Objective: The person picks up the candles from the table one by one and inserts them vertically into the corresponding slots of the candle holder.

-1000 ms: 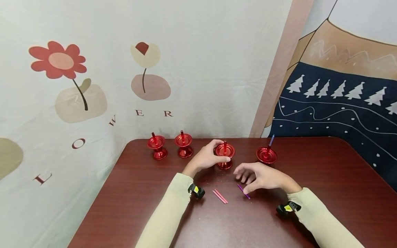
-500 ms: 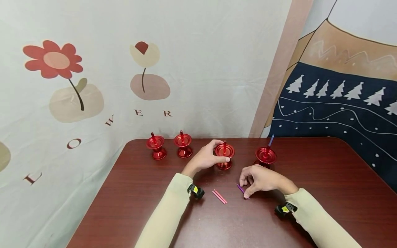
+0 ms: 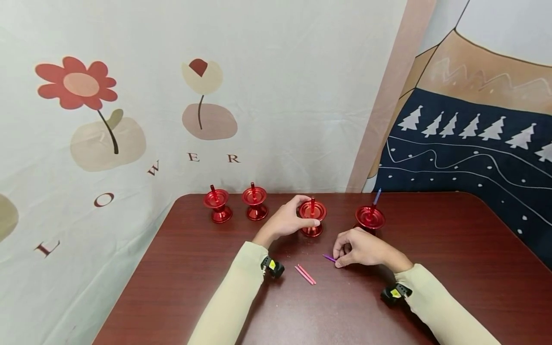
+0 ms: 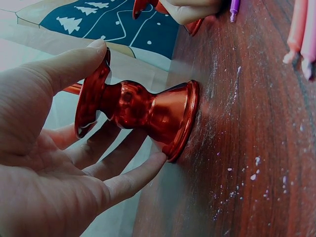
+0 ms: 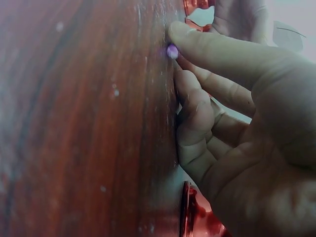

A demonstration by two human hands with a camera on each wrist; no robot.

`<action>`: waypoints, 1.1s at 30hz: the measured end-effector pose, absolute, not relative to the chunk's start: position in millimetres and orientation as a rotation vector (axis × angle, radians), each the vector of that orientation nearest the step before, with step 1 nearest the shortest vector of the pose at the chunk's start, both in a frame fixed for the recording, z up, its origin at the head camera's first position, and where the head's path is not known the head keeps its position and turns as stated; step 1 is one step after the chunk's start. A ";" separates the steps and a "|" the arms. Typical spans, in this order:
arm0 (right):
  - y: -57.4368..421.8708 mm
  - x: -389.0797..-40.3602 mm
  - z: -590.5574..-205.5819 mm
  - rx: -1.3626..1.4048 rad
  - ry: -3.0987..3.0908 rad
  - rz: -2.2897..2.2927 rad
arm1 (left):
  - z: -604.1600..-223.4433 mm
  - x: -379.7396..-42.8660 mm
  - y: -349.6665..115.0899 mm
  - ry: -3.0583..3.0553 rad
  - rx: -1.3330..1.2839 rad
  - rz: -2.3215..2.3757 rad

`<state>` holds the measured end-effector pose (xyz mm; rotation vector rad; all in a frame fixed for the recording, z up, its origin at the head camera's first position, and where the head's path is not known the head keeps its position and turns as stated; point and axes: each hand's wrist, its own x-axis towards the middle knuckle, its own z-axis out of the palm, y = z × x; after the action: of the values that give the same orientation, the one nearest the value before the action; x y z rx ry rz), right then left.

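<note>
My left hand (image 3: 286,218) holds a red metal candle holder (image 3: 312,231) that stands upright on the table. In the left wrist view, the thumb lies on the rim of the candle holder's dish (image 4: 91,101), with the other fingers around its far side and foot. Thumb and fingers of my right hand (image 3: 366,247) pinch a thin purple candle (image 3: 329,258) low over the tabletop. Only the candle's round end (image 5: 172,52) shows in the right wrist view. Two pink candles (image 3: 305,274) lie side by side between the forearms.
Two more red candle holders (image 3: 256,211) stand at the back left. Behind my right hand, another red candle holder (image 3: 370,218) bears a blue candle (image 3: 377,196). Pale crumbs (image 4: 253,176) dot the dark wooden table (image 3: 185,268). A printed cloth (image 3: 293,120) hangs behind.
My right hand has closed its thumb and fingers on the purple candle. The candle has turned and shifted slightly away from me. My left hand keeps its hold on the candle holder.
</note>
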<state>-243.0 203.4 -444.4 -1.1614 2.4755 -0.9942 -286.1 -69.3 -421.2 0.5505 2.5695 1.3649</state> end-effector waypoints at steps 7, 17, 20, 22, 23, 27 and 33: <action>200.2 -242.9 -447.5 -1.146 2.507 -0.999 | -421.4 -285.7 -69.3 2.566 0.541 1.368; 205.1 -255.9 -472.4 -1.435 2.513 -1.073 | -420.9 -285.1 -69.1 2.558 0.543 1.380; 203.3 -251.3 -463.3 -1.435 2.497 -1.097 | -420.6 -284.6 -69.3 2.556 0.547 1.384; 203.0 -250.6 -460.4 -1.387 2.480 -1.125 | -420.7 -284.4 -69.2 2.559 0.552 1.384; 203.4 -251.0 -460.0 -1.389 2.472 -1.135 | -420.6 -284.1 -69.1 2.560 0.554 1.385; 202.9 -249.2 -453.9 -1.278 2.431 -1.179 | -420.5 -283.6 -68.5 2.562 0.559 1.392; 200.6 -245.2 -446.6 -1.174 2.387 -1.236 | -420.5 -283.3 -68.0 2.553 0.562 1.407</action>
<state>-245.2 200.6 -446.6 -1.1739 2.3867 -1.2361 -283.3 -68.0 -420.5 0.5616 2.5535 1.4069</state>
